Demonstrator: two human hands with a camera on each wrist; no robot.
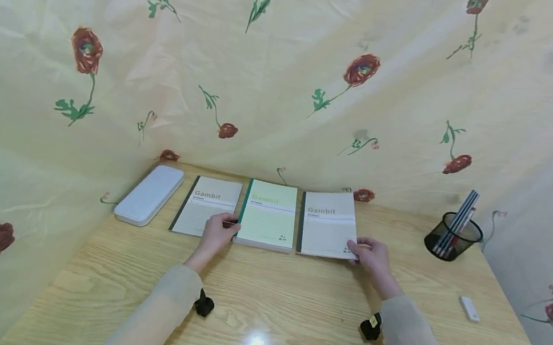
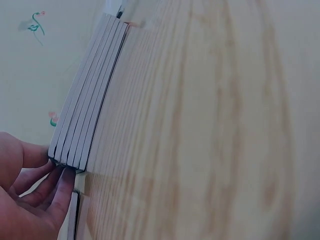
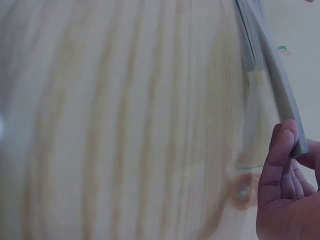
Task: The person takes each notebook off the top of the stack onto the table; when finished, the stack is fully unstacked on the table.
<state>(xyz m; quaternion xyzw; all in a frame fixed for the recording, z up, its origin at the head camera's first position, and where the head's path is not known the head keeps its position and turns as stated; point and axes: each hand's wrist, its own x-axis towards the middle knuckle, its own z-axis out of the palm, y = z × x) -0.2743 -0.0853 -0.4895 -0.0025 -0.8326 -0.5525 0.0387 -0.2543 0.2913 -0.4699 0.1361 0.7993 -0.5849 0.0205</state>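
Note:
In the head view, my left hand is at the front left corner of a stack of notebooks with a light green cover. The left wrist view shows its thumb and bent fingers gathered at the end of the layered stack. My right hand pinches the front right corner of a white-covered notebook, thumb on top. That corner is raised off the table, as the right wrist view shows with the tilted notebook. Another white-covered notebook lies flat left of the stack.
A white pencil case lies at the back left. At the back right stands a black mesh holder with several pencils. A small white eraser-like block lies on the wooden table. Flowered cloth hangs behind.

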